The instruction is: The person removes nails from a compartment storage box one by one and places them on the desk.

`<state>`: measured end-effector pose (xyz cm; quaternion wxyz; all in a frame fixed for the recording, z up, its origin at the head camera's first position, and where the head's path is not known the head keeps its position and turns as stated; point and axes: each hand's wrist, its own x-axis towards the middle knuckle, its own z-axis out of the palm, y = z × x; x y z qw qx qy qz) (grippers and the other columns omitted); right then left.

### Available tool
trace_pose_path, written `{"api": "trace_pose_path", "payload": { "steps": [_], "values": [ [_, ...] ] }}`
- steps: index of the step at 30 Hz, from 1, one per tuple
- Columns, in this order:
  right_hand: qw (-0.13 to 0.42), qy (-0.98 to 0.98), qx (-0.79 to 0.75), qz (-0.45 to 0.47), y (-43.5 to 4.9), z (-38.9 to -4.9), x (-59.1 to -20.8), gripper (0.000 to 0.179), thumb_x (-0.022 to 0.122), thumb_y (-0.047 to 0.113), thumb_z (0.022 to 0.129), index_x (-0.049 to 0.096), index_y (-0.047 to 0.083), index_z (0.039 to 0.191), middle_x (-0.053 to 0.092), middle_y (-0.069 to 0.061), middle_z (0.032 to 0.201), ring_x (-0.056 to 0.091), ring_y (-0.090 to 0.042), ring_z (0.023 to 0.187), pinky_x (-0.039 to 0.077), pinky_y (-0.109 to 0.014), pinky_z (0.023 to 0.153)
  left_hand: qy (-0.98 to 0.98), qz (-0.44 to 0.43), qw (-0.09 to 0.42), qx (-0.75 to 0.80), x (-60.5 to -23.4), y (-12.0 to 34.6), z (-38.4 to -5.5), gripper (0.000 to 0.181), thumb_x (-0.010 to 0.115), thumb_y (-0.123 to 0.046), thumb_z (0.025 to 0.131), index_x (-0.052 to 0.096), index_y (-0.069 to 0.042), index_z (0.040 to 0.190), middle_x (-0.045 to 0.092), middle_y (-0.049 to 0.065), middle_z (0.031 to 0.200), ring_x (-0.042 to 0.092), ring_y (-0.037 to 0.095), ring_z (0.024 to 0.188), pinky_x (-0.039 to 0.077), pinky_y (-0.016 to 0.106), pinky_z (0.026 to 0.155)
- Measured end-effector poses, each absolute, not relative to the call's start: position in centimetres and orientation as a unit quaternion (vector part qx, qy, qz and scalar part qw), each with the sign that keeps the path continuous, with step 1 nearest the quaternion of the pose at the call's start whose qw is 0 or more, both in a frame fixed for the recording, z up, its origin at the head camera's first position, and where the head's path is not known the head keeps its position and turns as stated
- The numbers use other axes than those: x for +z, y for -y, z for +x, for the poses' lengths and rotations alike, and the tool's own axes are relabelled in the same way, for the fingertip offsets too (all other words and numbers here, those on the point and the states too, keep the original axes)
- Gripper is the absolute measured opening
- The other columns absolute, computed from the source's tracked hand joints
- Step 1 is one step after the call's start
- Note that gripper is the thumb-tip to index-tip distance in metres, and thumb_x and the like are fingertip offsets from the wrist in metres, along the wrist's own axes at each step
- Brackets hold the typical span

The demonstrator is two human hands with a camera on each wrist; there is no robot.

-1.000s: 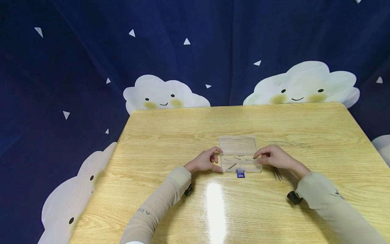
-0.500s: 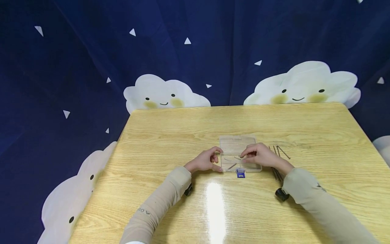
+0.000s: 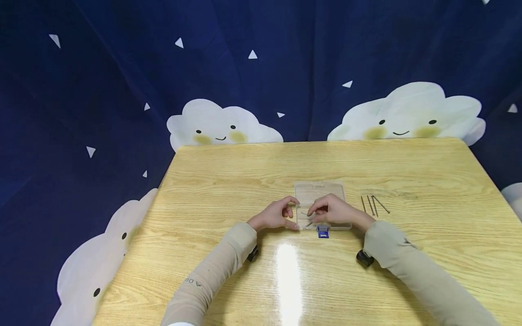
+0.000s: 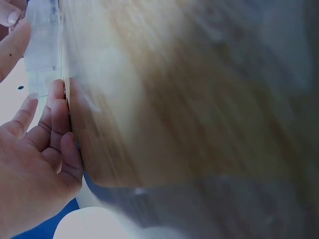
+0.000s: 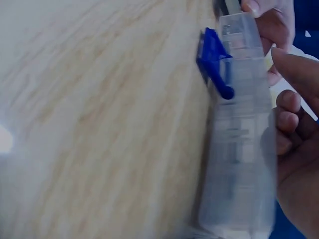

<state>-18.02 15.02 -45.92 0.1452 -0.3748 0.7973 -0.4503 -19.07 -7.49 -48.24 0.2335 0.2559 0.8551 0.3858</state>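
A clear plastic box (image 3: 342,225) lies on the table with its lid (image 3: 320,192) laid back behind it. A blue latch (image 3: 323,232) projects from its front edge. My left hand (image 3: 277,214) grips the box's left end, thumb at the front corner and forefinger at the back. Reaching over the compartments from the right, my right hand (image 3: 334,210) has its fingertips low above the left part. Whether anything is between those fingertips is hidden. A thin metal piece (image 3: 303,213) shows in the left part. To the right, several nails (image 3: 375,206) lie on the table.
The wooden table (image 3: 228,176) extends around the box on all sides. A dark blue curtain (image 3: 228,68) with cloud shapes hangs behind the far edge. Black wrist cameras (image 3: 364,258) sit below both cuffs.
My right hand has moved left across the box, from its right end to the left compartments, uncovering the nails on the table. The left hand keeps its place at the box's left end.
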Motion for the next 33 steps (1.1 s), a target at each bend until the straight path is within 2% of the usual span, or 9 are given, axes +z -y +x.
{"api": "trace_pose_path", "payload": {
  "steps": [10, 15, 18, 24, 27, 33],
  "values": [
    [0.152, -0.785, -0.442, -0.406, -14.8, -17.9, -45.7, 0.011, 0.066, -0.011, 0.074, 0.069, -0.007, 0.084, 0.057, -0.011, 0.067, 0.039, -0.006, 0.054, 0.035, -0.019, 0.051, -0.852, 0.264, 0.230, 0.389, -48.4, 7.5, -19.2, 0.060, 0.079, -0.018, 0.072, 0.046, -0.011, 0.121, 0.054, 0.004, 0.080, 0.041, 0.008, 0.067, 0.034, 0.020, 0.063],
    [0.130, -0.780, -0.433, -0.434, -15.5, -19.0, -48.3, 0.009, 0.070, -0.007, 0.074, 0.071, -0.004, 0.082, 0.052, -0.004, 0.059, 0.035, -0.001, 0.051, 0.033, -0.019, 0.047, -0.848, 0.267, 0.233, 0.393, -48.4, 7.4, -19.2, 0.060, 0.079, -0.018, 0.072, 0.046, -0.010, 0.122, 0.053, 0.005, 0.081, 0.041, 0.008, 0.067, 0.034, 0.020, 0.063],
    [0.124, -0.781, -0.418, -0.447, -15.9, -19.6, -49.6, 0.009, 0.072, -0.001, 0.075, 0.072, -0.001, 0.083, 0.055, 0.001, 0.060, 0.034, 0.001, 0.050, 0.034, -0.019, 0.046, -0.846, 0.271, 0.234, 0.394, -48.4, 7.3, -19.2, 0.061, 0.079, -0.018, 0.072, 0.046, -0.009, 0.123, 0.053, 0.005, 0.081, 0.041, 0.008, 0.068, 0.035, 0.020, 0.063],
    [0.147, -0.779, -0.397, -0.463, -16.0, -20.1, -49.9, 0.011, 0.070, 0.007, 0.079, 0.073, 0.005, 0.089, 0.069, -0.001, 0.080, 0.046, 0.002, 0.051, 0.041, -0.020, 0.049, -0.846, 0.270, 0.234, 0.396, -48.7, 7.3, -19.2, 0.061, 0.079, -0.018, 0.072, 0.046, -0.009, 0.123, 0.053, 0.005, 0.081, 0.041, 0.009, 0.067, 0.035, 0.021, 0.062],
    [0.153, -0.780, -0.382, -0.472, -15.8, -20.2, -49.7, 0.011, 0.069, 0.007, 0.080, 0.073, 0.005, 0.090, 0.070, -0.001, 0.083, 0.051, 0.002, 0.053, 0.044, -0.021, 0.051, -0.845, 0.270, 0.232, 0.399, -48.7, 7.4, -19.2, 0.060, 0.079, -0.017, 0.072, 0.046, -0.009, 0.122, 0.053, 0.006, 0.081, 0.041, 0.009, 0.067, 0.034, 0.021, 0.062],
    [0.137, -0.791, -0.352, -0.481, -15.3, -20.2, -49.7, 0.010, 0.069, 0.006, 0.079, 0.074, 0.006, 0.088, 0.070, -0.001, 0.083, 0.062, -0.003, 0.069, 0.048, -0.021, 0.061, -0.844, 0.269, 0.232, 0.402, -48.5, 7.5, -19.2, 0.060, 0.079, -0.017, 0.072, 0.047, -0.009, 0.122, 0.053, 0.006, 0.081, 0.041, 0.009, 0.067, 0.034, 0.020, 0.063]
  ]
}}
